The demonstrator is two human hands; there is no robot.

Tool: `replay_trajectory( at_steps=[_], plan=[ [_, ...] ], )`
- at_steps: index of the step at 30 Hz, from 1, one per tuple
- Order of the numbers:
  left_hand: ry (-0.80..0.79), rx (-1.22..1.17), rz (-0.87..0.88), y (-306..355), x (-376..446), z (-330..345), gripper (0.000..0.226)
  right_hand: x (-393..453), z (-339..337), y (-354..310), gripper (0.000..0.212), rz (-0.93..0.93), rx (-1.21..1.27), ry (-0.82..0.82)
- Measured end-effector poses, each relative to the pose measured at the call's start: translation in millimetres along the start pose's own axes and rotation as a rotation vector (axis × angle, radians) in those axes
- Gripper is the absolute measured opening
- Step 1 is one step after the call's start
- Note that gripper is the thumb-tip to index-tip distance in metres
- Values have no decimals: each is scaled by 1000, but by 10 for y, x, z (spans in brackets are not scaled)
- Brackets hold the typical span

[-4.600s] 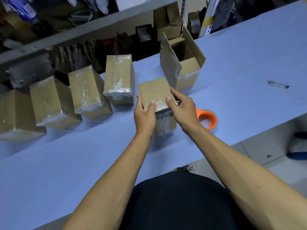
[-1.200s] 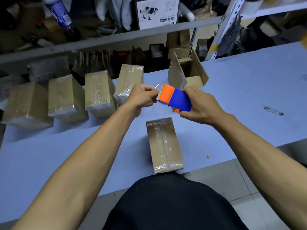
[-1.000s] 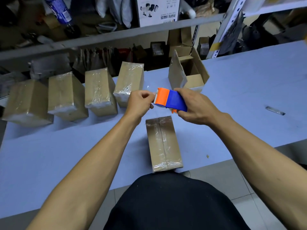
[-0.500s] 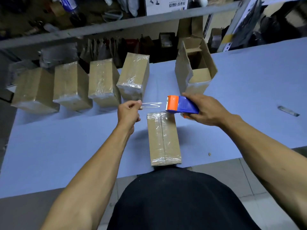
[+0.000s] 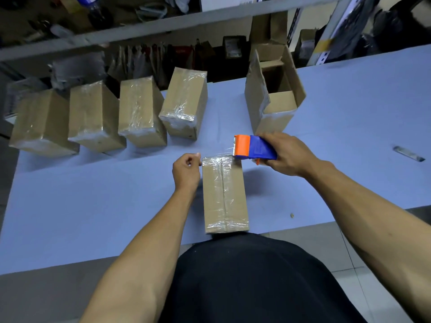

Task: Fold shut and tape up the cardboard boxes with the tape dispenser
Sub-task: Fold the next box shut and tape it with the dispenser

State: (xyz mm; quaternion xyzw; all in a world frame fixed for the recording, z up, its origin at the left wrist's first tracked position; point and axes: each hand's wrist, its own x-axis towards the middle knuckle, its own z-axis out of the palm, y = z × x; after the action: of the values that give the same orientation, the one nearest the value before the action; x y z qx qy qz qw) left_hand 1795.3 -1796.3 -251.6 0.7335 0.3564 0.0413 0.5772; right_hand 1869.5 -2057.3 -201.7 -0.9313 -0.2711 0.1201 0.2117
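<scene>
Cardboard box (image 5: 224,194) lengthwise toward person; R hand (image 5: 285,155) grips dispenser (image 5: 254,148), L hand (image 5: 186,170) pinches tape.

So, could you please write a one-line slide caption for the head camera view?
Left hand pinches clear tape pulled from the orange-and-blue tape dispenser gripped by the right hand, over a brown cardboard box.
</scene>
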Motion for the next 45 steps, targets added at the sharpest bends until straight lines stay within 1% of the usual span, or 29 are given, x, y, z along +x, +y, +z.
replay_trajectory(
  at_steps=[4, 5, 6, 8, 9, 10, 12, 13, 14, 15, 16, 17, 18, 19, 20, 22, 24, 27, 32, 34, 35, 38, 39, 45],
  plan=[
    [14, -117, -95, -36, 1, 153, 32, 0, 29, 12, 48, 17, 33, 2],
    [12, -142, -141, -53, 7, 168, 32, -13, 34, 17, 49, 24, 47, -1],
    [7, -172, -224, -76, 23, 174, 41, -30, 46, 18, 51, 33, 62, -3],
    [-22, -197, -409, -110, 56, 159, 79, -64, 87, -6, 53, 49, 90, -3],
    [-43, -172, -446, -112, 78, 154, 86, -79, 115, -23, 53, 58, 101, 5],
    [-44, -120, -439, -104, 108, 162, 84, -85, 135, -37, 53, 66, 106, 15],
    [18, 50, -310, 14, 70, 147, 65, -92, 157, -51, 50, 84, 101, 18],
    [75, 150, -189, 90, 9, 127, 54, -92, 149, -57, 47, 94, 91, 9],
    [122, 238, -18, 141, -72, 98, 48, -89, 137, -63, 43, 108, 77, -3],
    [125, 315, 163, 171, -162, 74, 46, -85, 129, -74, 41, 123, 59, -13],
    [63, 394, 326, 172, -251, 80, 48, -78, 128, -87, 40, 138, 42, -19],
    [-58, 510, 449, 152, -339, 105, 55, -68, 133, -105, 41, 153, 31, -25],
    [-192, 671, 526, 90, -411, 143, 66, -58, 139, -126, 42, 165, 24, -33],
    [-299, 842, 565, 25, -466, 176, 79, -50, 150, -143, 43, 166, 17, -43],
    [-351, 977, 587, -40, -477, 200, 89, -48, 167, -153, 43, 155, 12, -54],
    [-369, 1089, 591, -68, -448, 203, 95, -59, 197, -122, 41, 119, 33, -63],
    [-391, 1124, 601, -62, -433, 178, 96, -97, 201, -27, 38, 90, 98, -83],
    [-415, 1194, 628, -27, -421, 164, 97, -153, 189, 117, 39, 54, 127, -112],
    [-419, 1202, 629, -4, -422, 169, 96, -273, 212, 285, 45, 28, 144, -132],
    [-413, 1189, 626, 1, -430, 165, 96, -361, 200, 370, 46, 48, 145, -154],
    [-407, 1184, 625, 4, -429, 170, 96, -388, 190, 408, 50, 59, 146, -155],
    [-403, 1173, 621, -1, -443, 178, 95, -407, 180, 478, 75, 60, 83, -160],
    [-396, 1170, 625, 4, -449, 172, 94, -408, 174, 481, 80, 62, 75, -162],
    [-377, 1161, 634, 1, -478, 188, 92, -396, 154, 464, 91, 74, -11, -193]
  ],
)
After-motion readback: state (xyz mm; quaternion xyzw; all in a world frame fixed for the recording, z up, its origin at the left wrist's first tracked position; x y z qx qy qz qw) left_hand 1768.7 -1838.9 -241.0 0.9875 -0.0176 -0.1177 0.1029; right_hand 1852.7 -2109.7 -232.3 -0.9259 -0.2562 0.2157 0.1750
